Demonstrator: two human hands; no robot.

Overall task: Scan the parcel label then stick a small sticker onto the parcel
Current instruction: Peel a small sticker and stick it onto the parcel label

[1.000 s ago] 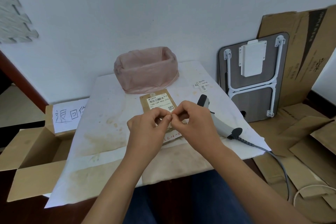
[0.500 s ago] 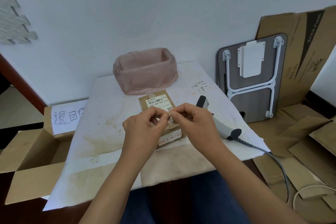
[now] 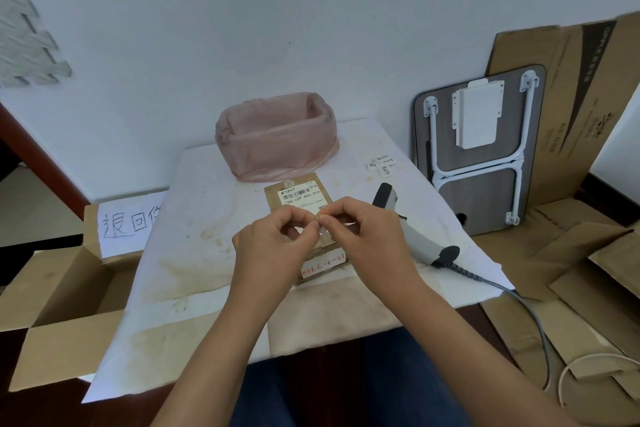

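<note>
Above the brown parcel (image 3: 300,198) at table centre, the left hand (image 3: 273,250) and right hand (image 3: 367,239) meet fingertip to fingertip, pinched narrow on a small pale sticker (image 3: 322,230), probably peeling it, while the barcode scanner (image 3: 412,230) lies parked at 3 o'clock.

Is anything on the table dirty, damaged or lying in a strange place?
Yes. The white table cover carries brownish stains left of the parcel. A few small paper labels lie loose near the far right corner. Nothing looks spilled or broken.
</note>
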